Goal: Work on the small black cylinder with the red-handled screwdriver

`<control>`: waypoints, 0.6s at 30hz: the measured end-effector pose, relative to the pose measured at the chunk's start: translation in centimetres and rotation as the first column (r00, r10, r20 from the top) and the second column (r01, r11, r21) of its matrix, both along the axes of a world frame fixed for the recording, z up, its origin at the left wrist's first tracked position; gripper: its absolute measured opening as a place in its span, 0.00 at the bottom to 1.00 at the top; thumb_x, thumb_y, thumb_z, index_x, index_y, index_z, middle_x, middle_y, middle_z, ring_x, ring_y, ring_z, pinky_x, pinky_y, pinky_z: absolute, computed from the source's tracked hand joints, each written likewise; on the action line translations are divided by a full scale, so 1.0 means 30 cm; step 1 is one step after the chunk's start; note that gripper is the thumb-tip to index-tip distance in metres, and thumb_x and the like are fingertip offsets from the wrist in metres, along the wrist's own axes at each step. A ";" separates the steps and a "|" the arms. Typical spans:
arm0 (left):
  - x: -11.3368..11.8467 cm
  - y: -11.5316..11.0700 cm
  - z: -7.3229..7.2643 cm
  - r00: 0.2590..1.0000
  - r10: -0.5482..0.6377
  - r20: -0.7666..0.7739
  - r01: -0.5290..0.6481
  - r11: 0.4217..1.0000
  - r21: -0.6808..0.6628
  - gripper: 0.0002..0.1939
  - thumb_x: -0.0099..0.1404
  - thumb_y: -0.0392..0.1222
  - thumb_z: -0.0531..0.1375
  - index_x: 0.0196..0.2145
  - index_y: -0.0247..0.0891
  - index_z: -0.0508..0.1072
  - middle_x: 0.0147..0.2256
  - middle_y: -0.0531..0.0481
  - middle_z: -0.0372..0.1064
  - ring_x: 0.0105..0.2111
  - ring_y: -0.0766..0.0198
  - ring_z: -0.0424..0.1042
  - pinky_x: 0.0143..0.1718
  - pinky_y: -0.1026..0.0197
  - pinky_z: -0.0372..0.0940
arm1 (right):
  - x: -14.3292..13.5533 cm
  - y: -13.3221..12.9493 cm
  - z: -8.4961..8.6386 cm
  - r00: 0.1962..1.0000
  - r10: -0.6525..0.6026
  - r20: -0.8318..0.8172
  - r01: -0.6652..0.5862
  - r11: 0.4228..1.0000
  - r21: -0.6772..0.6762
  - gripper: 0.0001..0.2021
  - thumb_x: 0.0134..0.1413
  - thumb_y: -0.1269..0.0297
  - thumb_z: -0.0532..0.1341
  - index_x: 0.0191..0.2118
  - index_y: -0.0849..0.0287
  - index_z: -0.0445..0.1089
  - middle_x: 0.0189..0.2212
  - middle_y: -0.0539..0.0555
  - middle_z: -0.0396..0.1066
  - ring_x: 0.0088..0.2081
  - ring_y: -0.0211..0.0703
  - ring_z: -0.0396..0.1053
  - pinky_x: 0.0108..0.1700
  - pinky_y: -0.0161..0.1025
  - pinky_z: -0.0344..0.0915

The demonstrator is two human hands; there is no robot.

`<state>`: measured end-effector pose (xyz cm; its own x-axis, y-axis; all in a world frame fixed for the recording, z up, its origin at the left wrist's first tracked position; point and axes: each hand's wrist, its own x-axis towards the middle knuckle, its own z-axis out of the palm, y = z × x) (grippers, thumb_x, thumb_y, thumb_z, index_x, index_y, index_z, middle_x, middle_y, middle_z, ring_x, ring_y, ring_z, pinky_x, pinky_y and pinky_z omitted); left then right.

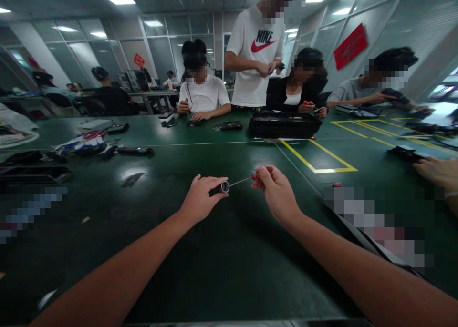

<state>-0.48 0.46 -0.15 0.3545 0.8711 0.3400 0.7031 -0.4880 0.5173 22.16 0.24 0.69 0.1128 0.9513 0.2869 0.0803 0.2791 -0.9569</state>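
Note:
Over the green table, my left hand is closed around a short black flashlight. Its round, silver-rimmed end faces right and toward me. My right hand pinches a thin screwdriver, whose metal shaft points left. Bits of a reddish handle show between the fingers; the rest is hidden. The shaft's tip reaches the flashlight's rim, but I cannot tell whether it is inside or just beside it. Both hands are held above the tabletop.
A long black tray lies across the table. At left are a dark pen-like tool and a pile of small parts. Another person's hand reaches in at right. Several people sit or stand beyond; yellow tape marks the tabletop.

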 end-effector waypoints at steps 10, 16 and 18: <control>0.005 -0.010 0.000 1.000 0.009 0.016 -0.009 0.999 -0.031 0.22 0.67 0.47 0.63 0.58 0.50 0.70 0.53 0.50 0.73 0.56 0.53 0.69 0.68 0.33 0.41 | -0.011 -0.056 0.046 0.966 0.006 0.258 -0.033 0.994 0.100 0.13 0.66 0.53 0.56 0.41 0.56 0.69 0.32 0.54 0.76 0.33 0.44 0.74 0.37 0.41 0.68; 0.005 -0.006 -0.008 1.000 -0.004 0.010 0.005 0.995 -0.098 0.22 0.68 0.45 0.62 0.59 0.52 0.69 0.54 0.53 0.72 0.57 0.54 0.68 0.68 0.32 0.35 | 0.003 -0.067 0.077 0.808 -0.168 0.565 0.064 0.978 0.199 0.23 0.62 0.45 0.59 0.22 0.56 0.68 0.15 0.47 0.65 0.18 0.37 0.61 0.23 0.37 0.53; 0.007 -0.005 -0.007 1.000 -0.011 -0.002 0.010 0.994 -0.109 0.22 0.68 0.45 0.63 0.59 0.52 0.69 0.54 0.53 0.72 0.57 0.55 0.68 0.68 0.33 0.34 | 0.003 -0.066 0.082 0.780 -0.176 0.600 0.065 0.977 0.202 0.23 0.63 0.46 0.57 0.23 0.56 0.69 0.15 0.47 0.64 0.18 0.37 0.60 0.23 0.37 0.51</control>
<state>-0.26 0.32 -0.37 0.3645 0.8991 0.2424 0.6996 -0.4362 0.5659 22.25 -1.74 3.15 -0.0286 0.8757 0.4821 0.6758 0.3723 -0.6362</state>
